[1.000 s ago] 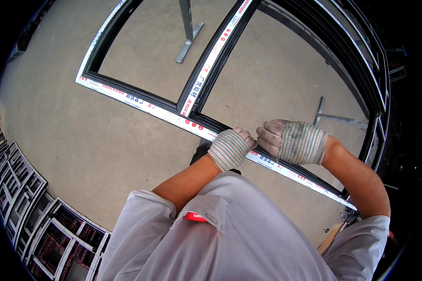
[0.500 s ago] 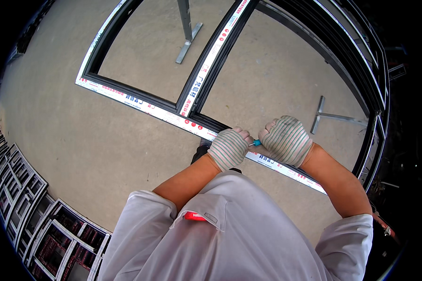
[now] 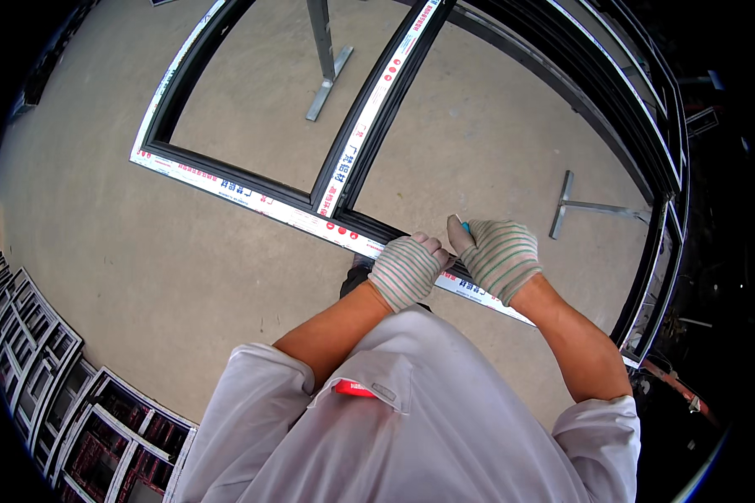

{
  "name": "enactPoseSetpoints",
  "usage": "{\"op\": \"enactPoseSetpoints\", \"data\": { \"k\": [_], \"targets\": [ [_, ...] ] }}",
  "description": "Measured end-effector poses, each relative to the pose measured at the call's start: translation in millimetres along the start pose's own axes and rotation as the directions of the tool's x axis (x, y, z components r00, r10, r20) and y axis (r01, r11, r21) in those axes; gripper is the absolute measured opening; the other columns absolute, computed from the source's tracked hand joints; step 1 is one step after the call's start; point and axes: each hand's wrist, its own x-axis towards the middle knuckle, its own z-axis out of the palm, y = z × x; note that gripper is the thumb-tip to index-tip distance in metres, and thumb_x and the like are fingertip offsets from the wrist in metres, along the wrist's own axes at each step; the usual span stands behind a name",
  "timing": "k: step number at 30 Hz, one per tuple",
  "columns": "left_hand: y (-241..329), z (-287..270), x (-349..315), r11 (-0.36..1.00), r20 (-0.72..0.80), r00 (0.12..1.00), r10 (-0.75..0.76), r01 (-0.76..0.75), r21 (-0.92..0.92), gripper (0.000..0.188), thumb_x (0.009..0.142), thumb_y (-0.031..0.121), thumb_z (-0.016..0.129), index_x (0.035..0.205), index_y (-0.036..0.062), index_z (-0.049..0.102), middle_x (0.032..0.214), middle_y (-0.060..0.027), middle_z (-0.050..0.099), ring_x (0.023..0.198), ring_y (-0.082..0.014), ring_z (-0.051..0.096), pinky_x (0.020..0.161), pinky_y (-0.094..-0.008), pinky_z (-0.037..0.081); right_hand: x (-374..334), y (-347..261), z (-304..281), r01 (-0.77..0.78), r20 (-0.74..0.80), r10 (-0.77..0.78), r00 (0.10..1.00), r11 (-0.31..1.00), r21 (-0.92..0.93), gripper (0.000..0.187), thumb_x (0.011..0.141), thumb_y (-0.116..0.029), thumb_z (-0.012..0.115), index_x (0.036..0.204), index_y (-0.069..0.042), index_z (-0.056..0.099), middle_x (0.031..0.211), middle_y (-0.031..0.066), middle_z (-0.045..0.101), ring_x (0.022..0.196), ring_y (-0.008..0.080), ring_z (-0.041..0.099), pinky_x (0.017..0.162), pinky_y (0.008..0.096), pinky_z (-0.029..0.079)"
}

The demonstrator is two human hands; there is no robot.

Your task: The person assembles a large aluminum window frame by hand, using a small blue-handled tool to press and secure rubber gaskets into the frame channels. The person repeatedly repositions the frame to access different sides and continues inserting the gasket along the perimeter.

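The left hand (image 3: pixel 407 270), gloved, is closed over the near rail of the black window frame (image 3: pixel 252 186), which is laid flat above the concrete floor (image 3: pixel 126 277). The right hand (image 3: pixel 499 256), just beside it, is curled around a small blue tool (image 3: pixel 466 226) set against the same rail. The frame is judged stiff, long and awkward, best gripped on its rails, near the corners. Compared with a second ago, the right hand has been drawn closer to the left.
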Motion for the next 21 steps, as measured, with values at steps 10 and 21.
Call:
{"op": "enactPoseSetpoints", "data": {
  "k": [10, 21],
  "targets": [
    [-0.4, 2.4, 0.5, 1.0, 0.001, 1.0, -0.003, 0.003, -0.001, 0.017, 0.092, 0.024, 0.067, 0.1, 0.0117, 0.076, 0.093, -0.0064, 0.069, 0.09, -0.0283, 0.066, 0.079, -0.0416, 0.057, 2.0, -2.4, 1.8, -0.243, 0.017, 0.244, 0.97, 0.953, 0.18, 0.066, 0.105, -0.055, 0.036, 0.085, -0.006, 0.075, 0.081, 0.0218, 0.071, 0.083, 0.0404, 0.068, 0.083, 0.0481, 0.053],
    [4.9, -12.3, 3.5, 0.998, 0.165, 0.986, -0.019, 0.01, 0.056, 0.021, 0.094, 0.02, 0.06, 0.108, 0.0109, 0.072, 0.1, -0.0064, 0.069, 0.099, -0.0255, 0.065, 0.086, -0.0393, 0.055, -14.1, 12.8, 10.7, 0.157, -0.127, -0.168, 0.978, 0.983, -0.093, 0.047, 0.099, -0.048, 0.057, 0.103, -0.003, 0.07, 0.085, 0.0204, 0.069, 0.088, 0.0357, 0.071, 0.075, 0.044, 0.056]
  ]
}}
